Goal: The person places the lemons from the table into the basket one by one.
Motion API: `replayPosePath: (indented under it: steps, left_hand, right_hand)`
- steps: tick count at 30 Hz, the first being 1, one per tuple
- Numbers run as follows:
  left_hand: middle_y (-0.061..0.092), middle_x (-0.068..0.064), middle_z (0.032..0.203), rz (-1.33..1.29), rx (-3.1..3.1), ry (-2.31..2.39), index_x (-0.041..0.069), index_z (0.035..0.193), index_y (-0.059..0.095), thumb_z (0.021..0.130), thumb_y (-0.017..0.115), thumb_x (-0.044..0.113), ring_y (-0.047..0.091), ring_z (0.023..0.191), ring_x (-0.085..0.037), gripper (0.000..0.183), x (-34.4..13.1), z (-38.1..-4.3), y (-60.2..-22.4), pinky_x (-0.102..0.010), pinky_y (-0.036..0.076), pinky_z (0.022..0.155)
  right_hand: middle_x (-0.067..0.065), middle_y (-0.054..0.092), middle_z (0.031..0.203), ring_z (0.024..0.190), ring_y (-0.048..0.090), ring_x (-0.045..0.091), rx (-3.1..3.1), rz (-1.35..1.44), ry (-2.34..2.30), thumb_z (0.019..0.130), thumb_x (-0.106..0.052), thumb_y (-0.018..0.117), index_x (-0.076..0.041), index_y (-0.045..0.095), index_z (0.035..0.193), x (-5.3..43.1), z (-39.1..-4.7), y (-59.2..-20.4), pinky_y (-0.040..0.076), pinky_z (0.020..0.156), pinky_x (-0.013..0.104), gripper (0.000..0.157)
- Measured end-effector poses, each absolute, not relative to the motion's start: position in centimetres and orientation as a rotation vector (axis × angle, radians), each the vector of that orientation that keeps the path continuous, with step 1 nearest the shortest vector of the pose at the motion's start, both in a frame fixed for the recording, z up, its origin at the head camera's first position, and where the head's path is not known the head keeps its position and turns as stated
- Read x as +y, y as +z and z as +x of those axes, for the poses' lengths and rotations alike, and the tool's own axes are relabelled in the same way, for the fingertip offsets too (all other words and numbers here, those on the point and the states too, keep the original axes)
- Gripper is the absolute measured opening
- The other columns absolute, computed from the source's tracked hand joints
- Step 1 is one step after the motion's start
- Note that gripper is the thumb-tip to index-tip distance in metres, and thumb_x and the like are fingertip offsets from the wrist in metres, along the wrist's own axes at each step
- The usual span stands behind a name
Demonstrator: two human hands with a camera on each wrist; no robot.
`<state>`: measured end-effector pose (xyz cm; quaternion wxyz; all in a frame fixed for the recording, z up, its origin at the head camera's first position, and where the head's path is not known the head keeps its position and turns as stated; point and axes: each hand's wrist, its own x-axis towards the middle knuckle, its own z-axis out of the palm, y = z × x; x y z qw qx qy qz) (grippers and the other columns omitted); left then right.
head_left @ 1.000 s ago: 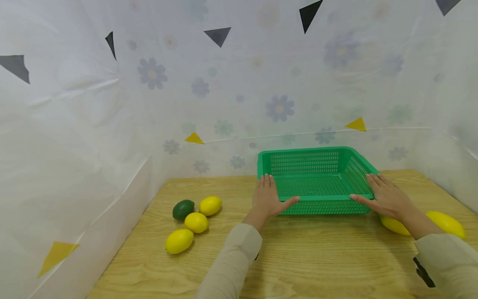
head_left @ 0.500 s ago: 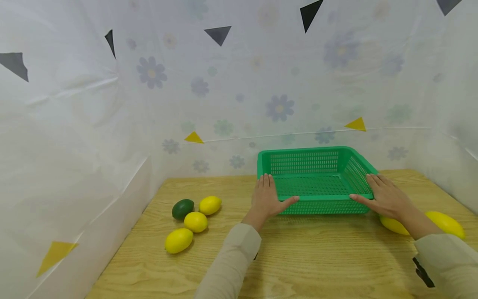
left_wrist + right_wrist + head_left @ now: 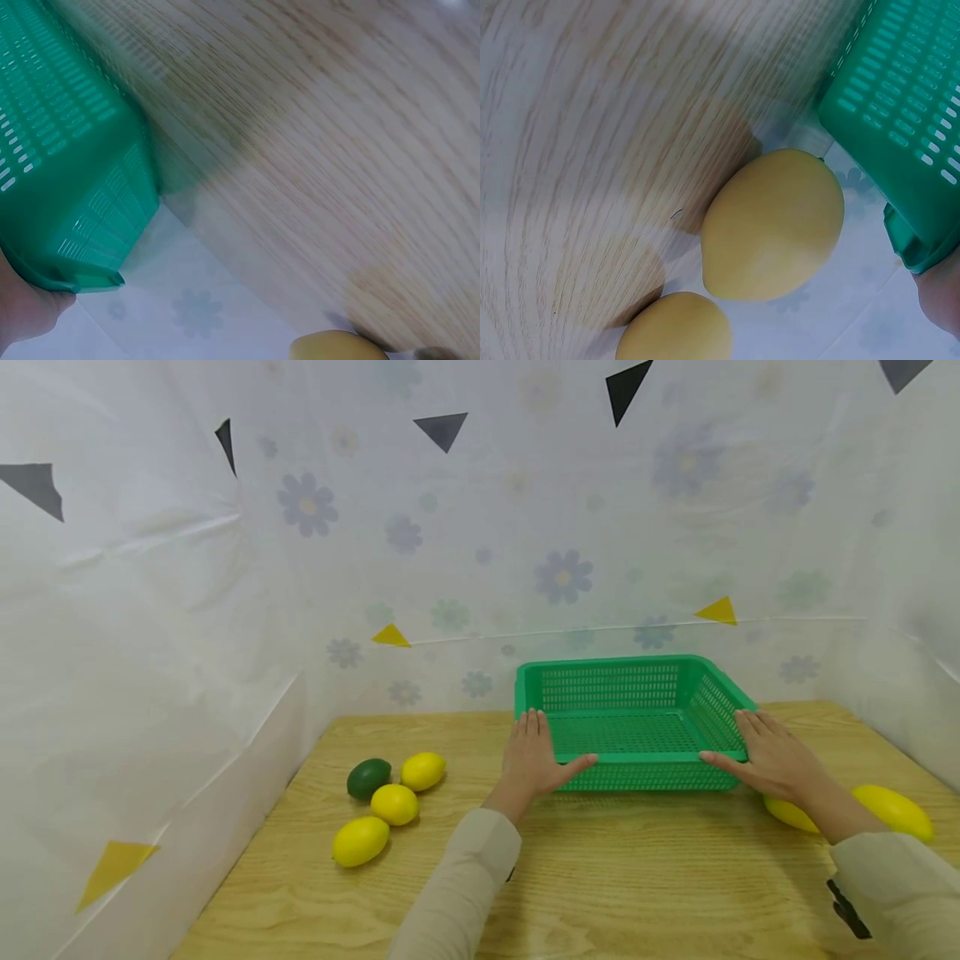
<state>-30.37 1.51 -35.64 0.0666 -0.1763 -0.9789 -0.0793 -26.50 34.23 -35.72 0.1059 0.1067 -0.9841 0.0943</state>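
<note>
A green plastic basket (image 3: 645, 774) with slotted walls stands on the wooden table, and nothing lies in the part of its floor that shows. At its front left corner my left hand (image 3: 531, 764) lies over the rim, fingers straight and thumb spread along the front edge. My right hand (image 3: 780, 762) rests on the front right corner in the same manner, thumb pointing inward. The left wrist view catches part of the left hand (image 3: 26, 307) against the rim; the right wrist view has a bit of the right hand (image 3: 941, 300) there too.
To the left lie several yellow lemons (image 3: 360, 842) and one dark green fruit (image 3: 368, 779). Two larger yellow mango-like fruits (image 3: 776, 225) sit beside the right forearm, partly hidden by it in the head view. White sheeting (image 3: 450, 568) walls the table's back and sides.
The basket and both hands have shifted very slightly to the left. The hands keep the same pose on the rim, and the fruits stay where they were.
</note>
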Motion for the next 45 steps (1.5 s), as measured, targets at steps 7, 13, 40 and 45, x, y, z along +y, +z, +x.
replayPosePath:
  steps: [7,13,40,45]
  left_hand:
    - [0.012,-0.015,0.156,-0.537,-2.963,-0.23,0.001,0.148,0.012,0.082,0.032,0.077,0.012,0.145,-0.024,0.102,1.2,-30.4,-35.5,-0.035,0.013,0.119]
    - [0.012,-0.015,0.156,-0.543,-2.955,-0.243,0.001,0.148,0.012,0.083,0.033,0.076,0.013,0.145,-0.024,0.102,0.8,-30.3,-35.6,-0.035,0.014,0.119]
    - [0.013,-0.015,0.155,-0.553,-2.947,-0.271,0.0,0.148,0.013,0.084,0.034,0.074,0.014,0.145,-0.025,0.1,-0.7,-30.2,-35.6,-0.036,0.015,0.119]
    - [0.015,-0.016,0.155,-0.553,-2.935,-0.273,-0.001,0.148,0.015,0.084,0.035,0.074,0.016,0.144,-0.026,0.1,-1.1,-30.2,-35.6,-0.036,0.016,0.118]
  right_hand:
    - [0.045,0.023,0.138,0.127,0.021,0.058,-2.894,0.322,0.27,0.089,-0.055,0.049,0.022,0.02,0.137,33.9,-26.5,-35.7,0.02,0.102,0.066,0.095]
    - [0.045,0.023,0.138,0.126,0.022,0.059,-2.877,0.33,0.281,0.089,-0.054,0.05,0.023,0.02,0.136,33.6,-26.4,-35.7,0.021,0.102,0.066,0.096]
    - [0.044,0.024,0.138,0.127,0.023,0.057,-2.878,0.33,0.275,0.088,-0.056,0.05,0.023,0.022,0.136,32.2,-25.9,-35.3,0.02,0.104,0.063,0.096]
    - [0.044,0.024,0.138,0.127,0.023,0.057,-2.869,0.333,0.277,0.088,-0.056,0.05,0.023,0.022,0.136,31.8,-25.9,-35.3,0.021,0.104,0.064,0.097]
